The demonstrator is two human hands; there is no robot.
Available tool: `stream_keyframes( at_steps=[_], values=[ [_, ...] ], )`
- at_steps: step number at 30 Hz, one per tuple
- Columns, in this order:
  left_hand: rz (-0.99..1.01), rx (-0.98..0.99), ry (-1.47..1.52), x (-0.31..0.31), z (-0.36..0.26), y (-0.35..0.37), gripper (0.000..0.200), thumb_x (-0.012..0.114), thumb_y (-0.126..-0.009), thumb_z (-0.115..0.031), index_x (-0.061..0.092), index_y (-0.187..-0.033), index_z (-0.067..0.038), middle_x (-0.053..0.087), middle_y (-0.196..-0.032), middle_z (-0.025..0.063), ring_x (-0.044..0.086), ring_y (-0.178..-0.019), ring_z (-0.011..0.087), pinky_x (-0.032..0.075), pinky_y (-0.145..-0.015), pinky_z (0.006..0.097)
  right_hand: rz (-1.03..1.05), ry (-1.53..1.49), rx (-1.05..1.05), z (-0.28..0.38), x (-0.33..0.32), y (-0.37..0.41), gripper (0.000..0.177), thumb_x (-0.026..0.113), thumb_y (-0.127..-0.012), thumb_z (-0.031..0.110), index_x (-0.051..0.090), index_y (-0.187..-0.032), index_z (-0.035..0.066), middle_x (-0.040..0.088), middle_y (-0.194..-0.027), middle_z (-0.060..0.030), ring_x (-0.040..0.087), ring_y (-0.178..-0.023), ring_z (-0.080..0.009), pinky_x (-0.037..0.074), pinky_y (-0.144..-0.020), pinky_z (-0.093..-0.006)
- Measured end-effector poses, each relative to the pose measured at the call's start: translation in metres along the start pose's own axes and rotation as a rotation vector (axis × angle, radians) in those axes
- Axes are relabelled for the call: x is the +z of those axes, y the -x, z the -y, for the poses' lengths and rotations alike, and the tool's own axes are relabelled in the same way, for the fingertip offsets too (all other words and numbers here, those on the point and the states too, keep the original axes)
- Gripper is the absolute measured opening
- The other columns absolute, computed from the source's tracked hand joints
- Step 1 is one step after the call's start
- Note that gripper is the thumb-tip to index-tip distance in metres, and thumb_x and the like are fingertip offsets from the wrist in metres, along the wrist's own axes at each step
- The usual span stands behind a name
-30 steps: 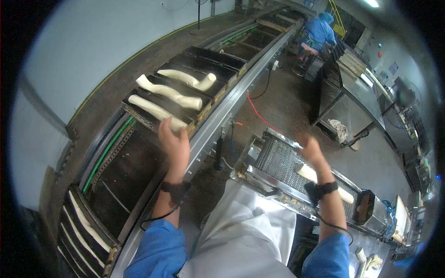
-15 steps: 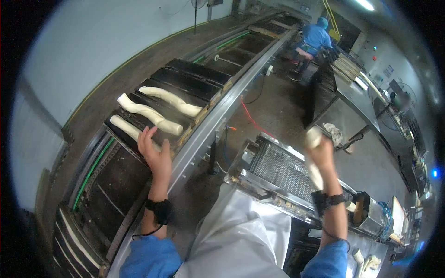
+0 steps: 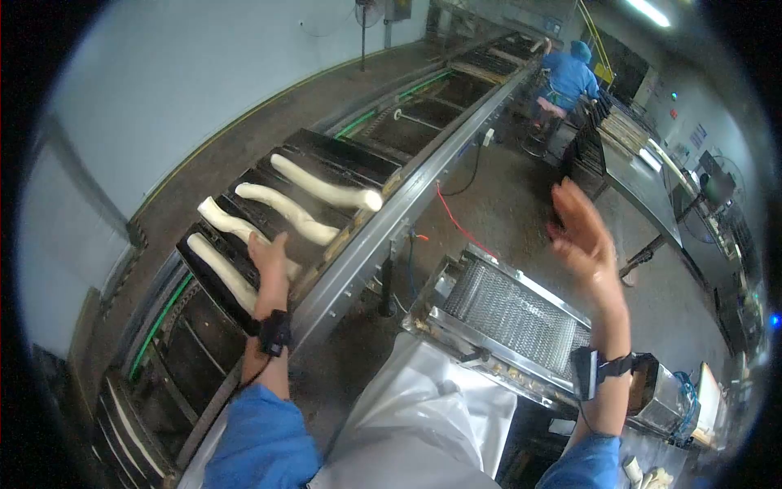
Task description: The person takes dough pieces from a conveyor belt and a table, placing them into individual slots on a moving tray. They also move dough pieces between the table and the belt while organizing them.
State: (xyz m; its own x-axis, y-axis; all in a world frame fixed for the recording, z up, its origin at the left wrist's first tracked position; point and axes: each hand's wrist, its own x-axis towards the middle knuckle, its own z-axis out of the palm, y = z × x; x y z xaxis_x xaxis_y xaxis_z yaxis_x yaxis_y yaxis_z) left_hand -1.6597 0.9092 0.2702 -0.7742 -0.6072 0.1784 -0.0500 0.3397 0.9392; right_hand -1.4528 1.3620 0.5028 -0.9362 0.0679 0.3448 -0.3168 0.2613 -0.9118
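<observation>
Four dough rolls (image 3: pixel 287 212): side by side across the black tray (image 3: pixel 342 155) on the conveyor, the farthest overhanging its right edge.
Left hand (image 3: pixel 269 262): fingers straight, unclenched, resting flat on a roll near the tray's near edge.
Right hand (image 3: pixel 582 232): raised above the mesh belt (image 3: pixel 513 314), fingers spread, empty.
Co-worker (image 3: pixel 568 77): at the conveyor's far end.

Dim, bluish indoor light from ceiling lamps; heavy fisheye distortion, dark vignetted edges.
</observation>
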Motion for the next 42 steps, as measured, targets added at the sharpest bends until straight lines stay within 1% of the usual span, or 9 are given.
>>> stream_keyframes(
  at_steps=[6,11,13,21,25,29,31,38,42],
  values=[
    [0.026,-0.448,0.175,-0.059,-0.019,0.005,0.083,0.075,-0.076,-0.02,0.031,-0.143,0.0,0.042,-0.137,0.0252,0.046,-0.124,0.0358,0.04,-0.102,0.0444,0.011,0.809,0.452,-0.204,-0.116,0.112,0.074,0.07,-0.071,0.003,0.042,-0.14,0.003,0.042,-0.144,-0.0191,0.036,-0.137,-0.0337,0.033,-0.112,-0.0439],
    [-0.107,-0.081,0.038,-0.083,-0.002,0.026,0.053,0.071,-0.077,-0.014,0.051,-0.125,-0.005,0.049,-0.122,0.0204,0.05,-0.111,0.0301,0.04,-0.095,0.0397,-0.135,1.482,0.771,-0.252,-0.162,0.221,0.064,0.073,-0.069,0.013,0.05,-0.127,0.004,0.052,-0.129,-0.0204,0.046,-0.124,-0.0397,0.041,-0.103,-0.0479],
    [-0.332,0.47,-0.369,-0.087,-0.044,0.065,0.049,0.069,-0.076,-0.007,0.053,-0.122,-0.006,0.051,-0.118,0.0164,0.049,-0.112,0.0284,0.039,-0.095,0.0393,-0.111,1.39,0.72,-0.267,-0.193,0.264,0.058,0.071,-0.071,0.012,0.051,-0.125,0.005,0.053,-0.124,-0.02,0.048,-0.12,-0.0395,0.042,-0.1,-0.0501],
    [0.435,0.134,0.494,-0.014,-0.072,0.073,0.043,0.065,-0.081,-0.003,0.056,-0.123,0.0,0.058,-0.124,0.0127,0.052,-0.119,0.0228,0.038,-0.103,0.0341,-0.055,1.656,0.638,-0.205,-0.139,0.251,0.027,0.068,-0.069,0.008,0.062,-0.096,0.005,0.058,-0.107,-0.0188,0.055,-0.107,-0.0386,0.046,-0.089,-0.0508],
    [0.443,-0.092,0.382,-0.001,-0.076,0.066,0.04,0.065,-0.083,-0.01,0.057,-0.121,0.001,0.058,-0.124,0.0122,0.052,-0.118,0.0223,0.038,-0.1,0.0322,-0.058,1.432,0.575,-0.184,-0.135,0.21,0.029,0.07,-0.067,0.015,0.063,-0.092,0.001,0.065,-0.091,-0.0229,0.065,-0.087,-0.0343,0.051,-0.079,-0.0459],
    [0.342,-0.258,0.631,-0.01,-0.056,0.048,0.041,0.062,-0.079,0.0,0.057,-0.12,0.002,0.058,-0.123,0.012,0.053,-0.118,0.0227,0.04,-0.098,0.0323,-0.361,0.357,0.464,-0.066,-0.115,0.136,0.043,0.076,-0.074,0.027,0.061,-0.105,0.001,0.063,-0.096,-0.0094,0.06,-0.088,-0.0176,0.05,-0.078,-0.0366],
    [0.213,-0.193,0.536,-0.017,-0.044,0.049,0.044,0.058,-0.074,0.01,0.057,-0.117,0.005,0.057,-0.123,0.0116,0.053,-0.118,0.0227,0.04,-0.098,0.0328,-0.562,0.133,0.173,-0.026,-0.086,0.114,0.051,0.071,-0.082,0.027,0.054,-0.122,0.0,0.061,-0.115,-0.0152,0.062,-0.101,-0.025,0.051,-0.087,-0.0431],
    [-0.034,0.468,-0.324,-0.055,-0.018,0.06,0.054,0.054,-0.061,0.013,0.066,-0.107,-0.012,0.057,-0.122,0.0187,0.051,-0.117,0.0375,0.036,-0.105,0.0402,0.148,-0.532,-0.037,0.081,0.05,0.027,0.094,0.08,-0.073,0.035,0.031,-0.145,-0.001,0.043,-0.139,-0.0294,0.045,-0.13,-0.041,0.044,-0.104,-0.0479],
    [-0.001,0.316,-0.258,-0.078,-0.009,0.06,0.05,0.054,-0.064,0.011,0.066,-0.106,-0.012,0.056,-0.123,0.0179,0.048,-0.121,0.0359,0.031,-0.107,0.0417,0.246,-0.526,-0.054,0.069,0.072,0.023,0.097,0.079,-0.073,0.023,0.025,-0.15,0.001,0.036,-0.148,-0.0247,0.039,-0.136,-0.0375,0.039,-0.108,-0.0448]
  ],
)
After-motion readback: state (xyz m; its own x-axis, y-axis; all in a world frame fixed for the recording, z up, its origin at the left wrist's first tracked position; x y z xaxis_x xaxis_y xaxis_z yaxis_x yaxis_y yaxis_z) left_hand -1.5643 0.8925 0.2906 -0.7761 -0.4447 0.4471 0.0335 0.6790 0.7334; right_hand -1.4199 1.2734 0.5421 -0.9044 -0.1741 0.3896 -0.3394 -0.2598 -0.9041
